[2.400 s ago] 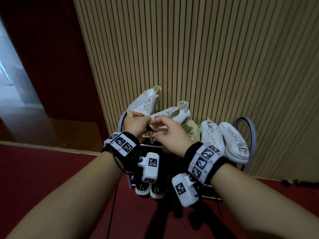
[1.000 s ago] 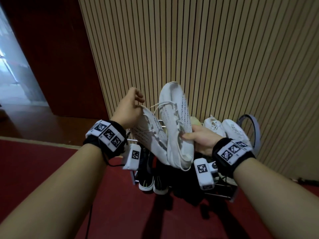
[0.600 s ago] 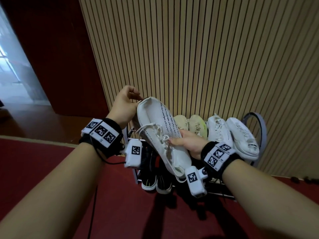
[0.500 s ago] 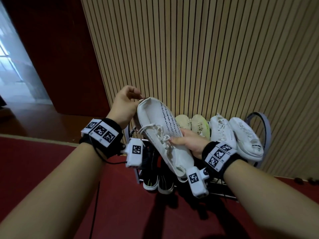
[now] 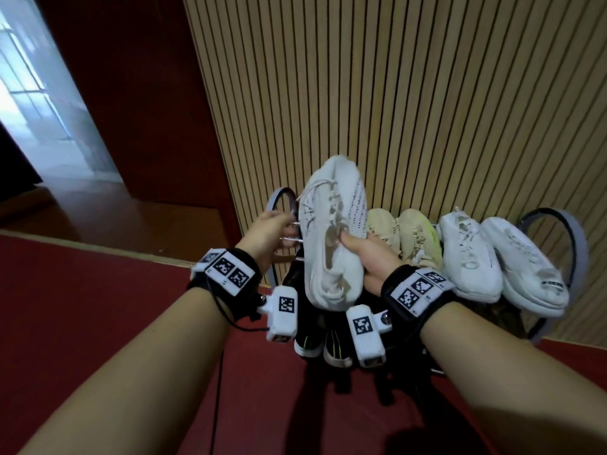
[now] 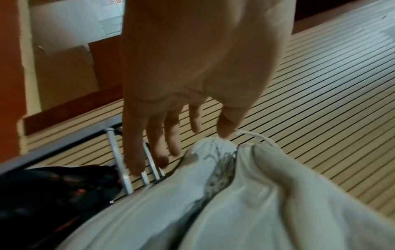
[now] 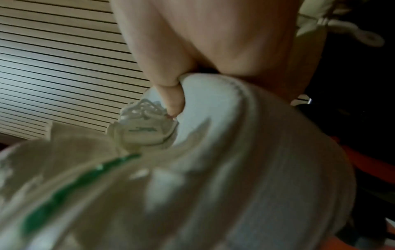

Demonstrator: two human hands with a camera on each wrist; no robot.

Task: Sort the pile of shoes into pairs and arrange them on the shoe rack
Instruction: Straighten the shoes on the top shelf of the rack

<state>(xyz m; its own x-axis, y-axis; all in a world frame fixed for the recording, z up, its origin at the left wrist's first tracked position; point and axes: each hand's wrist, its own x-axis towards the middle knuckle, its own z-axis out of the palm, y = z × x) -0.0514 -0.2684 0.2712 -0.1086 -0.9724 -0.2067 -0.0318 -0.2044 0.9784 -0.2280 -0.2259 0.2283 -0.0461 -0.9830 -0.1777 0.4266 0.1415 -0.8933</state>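
A: Right grip [image 5: 368, 257]?

B: Clenched on the white shoe [image 5: 331, 238]. Thumb [image 7: 171, 99] dug in at the collar, beside the laces; fingers hidden behind.

A: And where, seen from the head?

B: Just above centre, toe toward 12 o'clock, heel toward 6, over the left end of the rack [image 5: 573, 238]. Resting on it or held clear, cannot tell.

A: Left grip [image 5: 267, 233]?

B: Released, holding nothing. At 9 o'clock of the shoe, fingers [image 6: 134, 148] straight and spread over the white rods [image 6: 119, 157]. Thumb tip touching the shoe's far end, by a loose lace tip.

A: A second one alongside?

B: From the left wrist, a creamier shape pressed against the speckled white one. Too blurred to call it another shoe.

A: Rest of the top tier?

B: At 3 o'clock of the held shoe, a cream pair [image 5: 410, 234], then a white pair [image 5: 466, 257], toes toward the slatted wall [image 5: 427, 93], packed side by side.

A: Lower down?

B: Black pair [image 5: 323, 339] at 6 o'clock, ends with white soles poking out from the lower tier. Red carpet [image 5: 98, 290] beneath.
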